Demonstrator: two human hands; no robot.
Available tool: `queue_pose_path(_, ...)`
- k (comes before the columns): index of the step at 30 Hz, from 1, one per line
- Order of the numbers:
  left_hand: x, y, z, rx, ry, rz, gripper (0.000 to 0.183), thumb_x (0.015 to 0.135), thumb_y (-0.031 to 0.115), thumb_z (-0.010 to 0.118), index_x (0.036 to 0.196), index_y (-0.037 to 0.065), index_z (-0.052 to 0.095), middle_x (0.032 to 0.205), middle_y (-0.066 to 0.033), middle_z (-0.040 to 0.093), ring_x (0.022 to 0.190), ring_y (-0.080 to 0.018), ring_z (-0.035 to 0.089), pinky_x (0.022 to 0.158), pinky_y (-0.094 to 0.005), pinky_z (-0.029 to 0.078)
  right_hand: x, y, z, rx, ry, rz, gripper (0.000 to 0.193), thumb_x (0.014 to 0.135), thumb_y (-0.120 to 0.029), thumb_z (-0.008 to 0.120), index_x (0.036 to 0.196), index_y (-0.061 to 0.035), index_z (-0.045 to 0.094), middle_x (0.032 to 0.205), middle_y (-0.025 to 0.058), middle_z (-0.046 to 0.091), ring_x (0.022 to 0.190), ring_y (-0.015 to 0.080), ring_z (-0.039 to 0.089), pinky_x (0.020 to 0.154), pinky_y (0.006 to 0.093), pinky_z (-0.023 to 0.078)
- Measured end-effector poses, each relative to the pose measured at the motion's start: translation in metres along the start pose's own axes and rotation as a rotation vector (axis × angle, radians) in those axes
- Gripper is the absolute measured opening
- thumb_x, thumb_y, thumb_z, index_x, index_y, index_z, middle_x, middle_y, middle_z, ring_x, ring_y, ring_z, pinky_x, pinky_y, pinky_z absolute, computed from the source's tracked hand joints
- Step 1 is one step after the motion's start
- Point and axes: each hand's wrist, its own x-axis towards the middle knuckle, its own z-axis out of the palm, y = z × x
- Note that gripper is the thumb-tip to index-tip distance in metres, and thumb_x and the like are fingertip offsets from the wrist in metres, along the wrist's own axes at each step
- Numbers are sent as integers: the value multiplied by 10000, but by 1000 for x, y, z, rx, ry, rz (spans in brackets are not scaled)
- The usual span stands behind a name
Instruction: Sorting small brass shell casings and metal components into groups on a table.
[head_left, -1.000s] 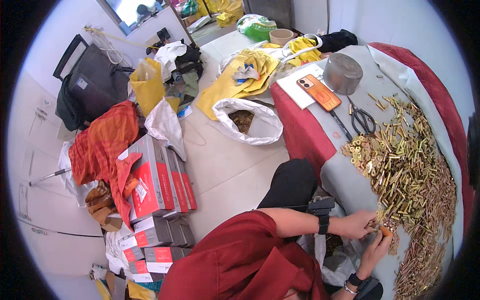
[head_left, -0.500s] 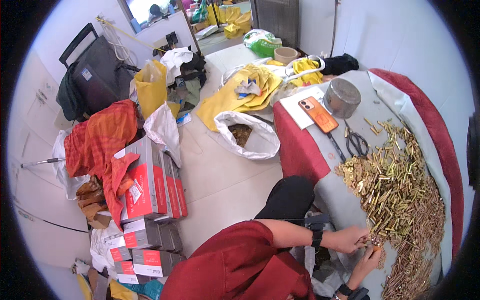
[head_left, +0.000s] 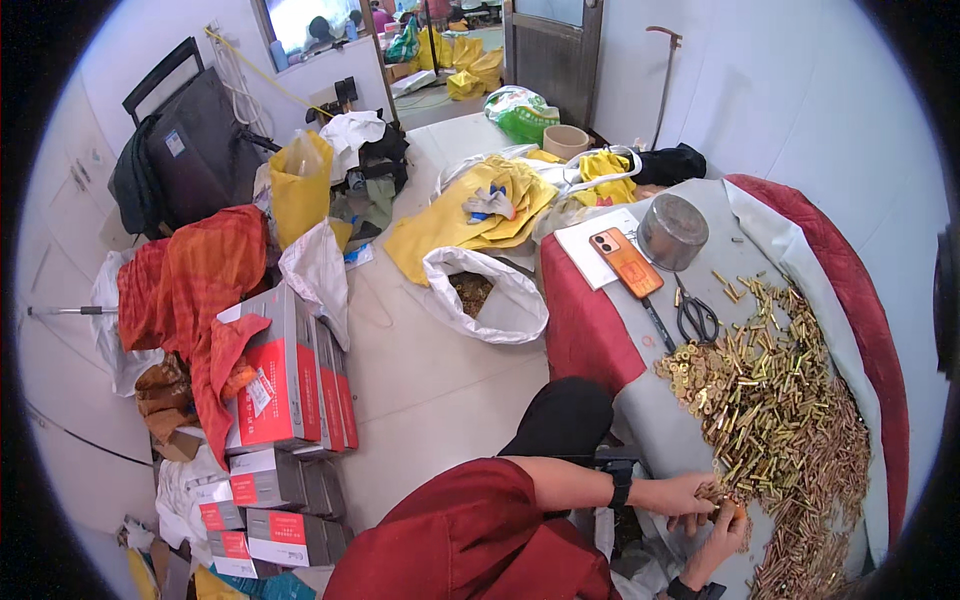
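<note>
At the near edge of the grey-covered table, my left hand (head_left: 682, 498) and my right hand (head_left: 718, 540) meet with bent, pinching fingers. Small metal pieces seem to lie between them, too small to make out. Something orange shows by my right fingertips. Just beyond my hands spreads a heap of short gold-coloured metal tubes (head_left: 765, 400). Flat gold-coloured washers (head_left: 695, 376) form its left side. Thin coppery rods, perhaps screws (head_left: 815, 505), cover its right and near side.
Behind the heap lie black-handled scissors (head_left: 697, 318), a dark narrow tool (head_left: 659, 324), an orange phone (head_left: 627, 262) and a metal pot (head_left: 673, 232). An open white sack (head_left: 520, 310) stands on the floor left of the table. Stacked boxes (head_left: 275, 395) stand farther left.
The whole view has shifted slightly, so the table and heap sit a little lower and further left. Both hands remain together at the table's near edge, with small finger movements.
</note>
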Motion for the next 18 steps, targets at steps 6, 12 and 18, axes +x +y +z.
queue_pose_path(6,-7,17,3,-123,-13,38,239,899,151,504,1076,14,420,784,-96,600,611,-185,660,363,-269,501,-10,-17,2,889,-38,238,509,939,-484,406,973,-16,602,855,77,605,847,200,589,772,328,480)
queue_pose_path(12,-4,8,2,-173,-29,24,314,916,207,522,1157,33,420,823,-94,613,655,-180,671,387,-249,503,-24,-46,11,969,18,307,598,925,-563,339,1022,-22,575,963,135,603,901,252,587,816,400,498)
queue_pose_path(18,-5,9,0,-187,-53,-66,444,902,275,552,1259,55,402,903,-104,632,686,-179,667,429,-264,508,-27,-14,-1,833,51,300,517,928,-486,365,1127,-39,535,1069,137,585,966,281,572,827,454,498)
